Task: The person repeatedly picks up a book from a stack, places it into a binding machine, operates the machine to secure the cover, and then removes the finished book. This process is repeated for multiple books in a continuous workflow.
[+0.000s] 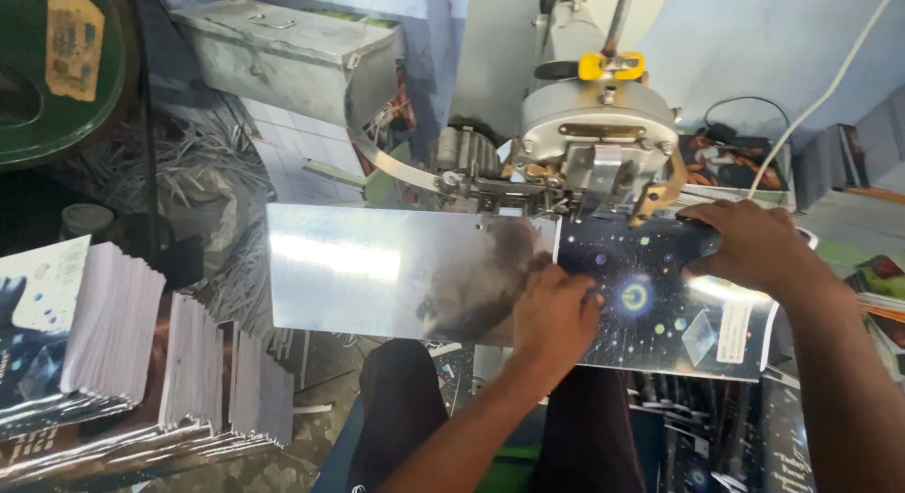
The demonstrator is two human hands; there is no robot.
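Head view: both hands flat on dark booklet at metal plate edge.

Booklet cover: black, speckled with coloured dots — a glowing yellow-green ring near its middle, a white label patch.
Metal plate: shiny silver, with a dark smudged reflection.
Machine head: grey — yellow clip on top.
Stacked booklets: white page edges, covers seemingly dark.

Single head view, looking down, close over machine plate, edges perhaps distorted
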